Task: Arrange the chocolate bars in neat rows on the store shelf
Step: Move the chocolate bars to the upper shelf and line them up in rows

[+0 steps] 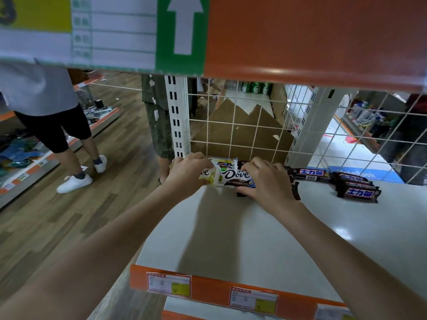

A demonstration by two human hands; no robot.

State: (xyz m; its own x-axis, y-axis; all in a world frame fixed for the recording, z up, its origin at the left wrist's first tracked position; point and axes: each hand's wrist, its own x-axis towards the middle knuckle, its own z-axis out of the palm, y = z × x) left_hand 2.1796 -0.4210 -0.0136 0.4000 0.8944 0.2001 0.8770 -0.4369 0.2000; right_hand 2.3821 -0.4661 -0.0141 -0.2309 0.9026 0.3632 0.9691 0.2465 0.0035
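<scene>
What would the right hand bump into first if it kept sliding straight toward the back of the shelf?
Probably the white wire grid at the shelf's back. The right hand rests on the Dove bar and points that way; small dark packets may lie between, but depth is unclear.

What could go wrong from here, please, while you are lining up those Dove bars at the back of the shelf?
The Dove bars sit near the shelf's left rear corner; a push from the left hand or right hand might slide one off that open side. The right wrist is close to the loose Snickers bars and could knock them further askew.
</scene>
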